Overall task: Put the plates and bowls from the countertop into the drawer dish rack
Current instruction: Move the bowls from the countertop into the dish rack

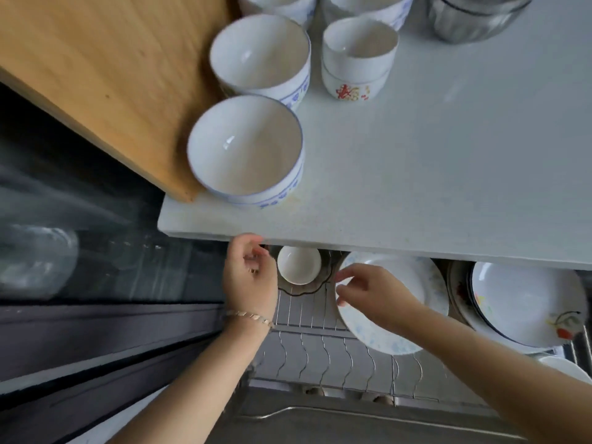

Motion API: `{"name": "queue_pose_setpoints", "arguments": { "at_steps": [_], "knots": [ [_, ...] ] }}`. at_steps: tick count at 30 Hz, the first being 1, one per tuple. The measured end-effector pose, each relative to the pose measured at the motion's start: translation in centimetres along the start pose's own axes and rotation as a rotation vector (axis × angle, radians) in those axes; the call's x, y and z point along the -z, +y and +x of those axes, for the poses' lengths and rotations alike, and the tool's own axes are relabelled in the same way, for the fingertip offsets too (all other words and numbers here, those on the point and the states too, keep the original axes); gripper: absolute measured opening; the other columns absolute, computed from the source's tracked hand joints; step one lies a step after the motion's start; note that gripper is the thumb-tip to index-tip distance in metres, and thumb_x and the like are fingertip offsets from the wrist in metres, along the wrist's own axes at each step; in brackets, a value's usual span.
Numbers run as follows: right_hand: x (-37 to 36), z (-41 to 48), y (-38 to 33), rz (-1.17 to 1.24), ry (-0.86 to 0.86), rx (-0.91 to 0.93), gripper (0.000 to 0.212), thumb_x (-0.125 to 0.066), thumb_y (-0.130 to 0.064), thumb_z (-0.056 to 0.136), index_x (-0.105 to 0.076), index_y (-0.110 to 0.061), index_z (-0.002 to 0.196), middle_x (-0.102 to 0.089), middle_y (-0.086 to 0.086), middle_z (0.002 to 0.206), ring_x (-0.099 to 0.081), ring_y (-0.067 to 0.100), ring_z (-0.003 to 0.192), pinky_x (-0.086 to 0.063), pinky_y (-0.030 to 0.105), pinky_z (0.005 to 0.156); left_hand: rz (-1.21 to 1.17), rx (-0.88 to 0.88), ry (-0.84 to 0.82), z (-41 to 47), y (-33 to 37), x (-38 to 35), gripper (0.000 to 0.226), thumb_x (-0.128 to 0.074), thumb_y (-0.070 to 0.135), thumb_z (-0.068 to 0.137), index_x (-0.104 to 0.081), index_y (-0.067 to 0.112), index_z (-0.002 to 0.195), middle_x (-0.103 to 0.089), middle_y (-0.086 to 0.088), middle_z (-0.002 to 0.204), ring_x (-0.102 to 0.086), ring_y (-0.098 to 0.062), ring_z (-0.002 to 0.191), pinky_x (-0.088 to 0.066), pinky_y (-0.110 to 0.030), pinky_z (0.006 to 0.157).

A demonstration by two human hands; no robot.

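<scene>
Beneath the pale desk (416, 174) the drawer dish rack (320, 350) stands pulled out. Our right hand (378, 293) has a loose, half-open grip, fingertips on a blue-speckled plate (390, 344) in the rack, while our left hand (250, 277) hangs curled and empty beside a small bowl (299, 265). Blue-patterned bowls (246, 152) wait on the desk's far left, against a wooden board (105, 75).

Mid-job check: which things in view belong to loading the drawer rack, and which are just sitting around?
Job:
blue-patterned white bowls on the countertop
stacked white cups with red print
wire drawer dish rack
blue-speckled white plate under the right hand
left hand

Lying about:
wooden cutting board
ribbed steel pot
</scene>
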State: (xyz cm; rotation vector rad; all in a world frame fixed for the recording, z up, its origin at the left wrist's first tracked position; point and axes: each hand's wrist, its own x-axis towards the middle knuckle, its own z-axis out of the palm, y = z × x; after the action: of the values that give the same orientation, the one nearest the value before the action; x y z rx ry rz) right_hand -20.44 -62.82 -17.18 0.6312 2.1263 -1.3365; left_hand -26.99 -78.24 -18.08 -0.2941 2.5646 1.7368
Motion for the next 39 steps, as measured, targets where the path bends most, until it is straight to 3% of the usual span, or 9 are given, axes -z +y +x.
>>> {"name": "queue_pose_setpoints", "arguments": {
  "at_steps": [4, 8, 15, 20, 25, 31, 33, 35, 39],
  "knots": [
    [2.2, -0.4, -7.6, 0.120, 0.096, 0.163, 0.021, -0.058, -0.031, 0.088, -0.056, -0.025, 0.108, -0.064, -0.003, 0.088, -0.067, 0.017, 0.079, -0.056, 0.035, 0.085, -0.162, -0.047, 0.131, 2.6, 6.4, 3.8, 0.026, -0.055, 0.011, 0.081, -0.047, 0.031, 0.096, -0.056, 0.006, 0.092, -0.057, 0.001, 0.073, -0.049, -0.032, 0.069],
    [3.3, 2.2, -13.9, 0.228, 0.150, 0.106, 0.062, -0.051, -0.042, 0.090, -0.025, -0.019, 0.142, -0.053, 0.002, 0.102, -0.070, 0.028, 0.085, -0.058, 0.041, 0.081, -0.170, 0.438, -0.132, 7.5, 8.9, 4.2, 0.043, -0.052, 0.035, 0.088, -0.041, 0.018, 0.125, -0.051, -0.005, 0.113, -0.060, -0.028, 0.091, -0.052, -0.042, 0.081],
    [2.0, 4.4, -13.7, 0.613, 0.115, -0.001, 0.026, -0.045, -0.006, 0.087, -0.040, -0.016, 0.111, -0.048, 0.008, 0.106, -0.061, 0.033, 0.085, -0.057, 0.037, 0.068, -0.337, 0.700, -0.315, 9.1, 8.7, 4.1, 0.023, -0.043, 0.001, 0.088, -0.046, 0.012, 0.108, -0.049, -0.016, 0.123, -0.059, -0.030, 0.075, -0.060, -0.037, 0.051],
    [3.7, -1.0, -7.5, 0.732, 0.136, 0.022, 0.044, -0.042, 0.003, 0.085, -0.047, -0.019, 0.123, -0.057, 0.004, 0.093, -0.062, 0.030, 0.078, -0.059, 0.032, 0.060, -0.140, 0.592, -0.497, 3.7, 10.2, 3.4, 0.034, -0.048, 0.013, 0.090, -0.040, 0.027, 0.120, -0.056, -0.007, 0.100, -0.069, -0.028, 0.051, -0.059, -0.038, 0.057],
    [8.3, -9.6, 2.5, 0.582, 0.097, 0.039, 0.055, -0.048, -0.003, 0.071, -0.052, -0.026, 0.121, -0.062, -0.003, 0.076, -0.064, 0.000, 0.057, -0.055, 0.020, 0.050, 0.113, 0.499, -0.768, -5.1, 11.5, -0.3, 0.041, -0.050, 0.005, 0.089, -0.038, 0.033, 0.116, -0.058, 0.000, 0.092, -0.068, -0.024, 0.058, -0.059, -0.032, 0.051],
    [11.9, -16.5, 14.5, 0.428, 0.183, -0.227, 0.055, -0.045, 0.006, 0.082, -0.048, -0.046, 0.102, -0.068, 0.005, 0.083, -0.069, 0.016, 0.071, -0.059, 0.033, 0.063, 0.186, 0.594, -0.957, -16.4, 7.2, -9.0, 0.055, -0.045, -0.006, 0.085, -0.039, 0.037, 0.119, -0.060, 0.003, 0.090, -0.069, -0.021, 0.065, -0.060, -0.033, 0.054],
    [12.5, -17.3, 18.5, 0.365, 0.231, -0.354, 0.047, -0.044, -0.001, 0.087, -0.049, -0.042, 0.110, -0.069, 0.011, 0.100, -0.068, 0.030, 0.087, -0.057, 0.043, 0.078, 0.194, 0.641, -0.991, -19.6, 5.5, -12.3, 0.056, -0.044, -0.005, 0.085, -0.040, 0.035, 0.124, -0.056, 0.006, 0.096, -0.065, -0.024, 0.074, -0.059, -0.032, 0.049],
    [13.4, -17.7, 22.2, 0.201, 0.267, -0.461, 0.033, -0.044, -0.009, 0.090, -0.054, -0.022, 0.118, -0.066, 0.010, 0.109, -0.060, 0.026, 0.089, -0.048, 0.029, 0.075, 0.214, 0.681, -1.026, -22.6, 4.1, -15.5, 0.055, -0.044, -0.004, 0.085, -0.039, 0.032, 0.126, -0.053, 0.007, 0.095, -0.060, -0.020, 0.070, -0.057, -0.029, 0.044],
    [15.6, -17.8, 28.2, -0.021, 0.263, -0.647, 0.013, -0.043, -0.007, 0.085, -0.055, -0.009, 0.087, -0.058, 0.006, 0.081, -0.053, 0.028, 0.083, -0.038, 0.026, 0.057, 0.294, 0.794, -1.093, -27.1, 1.8, -21.4, 0.054, -0.042, -0.002, 0.088, -0.034, 0.022, 0.136, -0.052, 0.002, 0.095, -0.059, -0.024, 0.075, -0.057, -0.032, 0.052]
  ]
}}
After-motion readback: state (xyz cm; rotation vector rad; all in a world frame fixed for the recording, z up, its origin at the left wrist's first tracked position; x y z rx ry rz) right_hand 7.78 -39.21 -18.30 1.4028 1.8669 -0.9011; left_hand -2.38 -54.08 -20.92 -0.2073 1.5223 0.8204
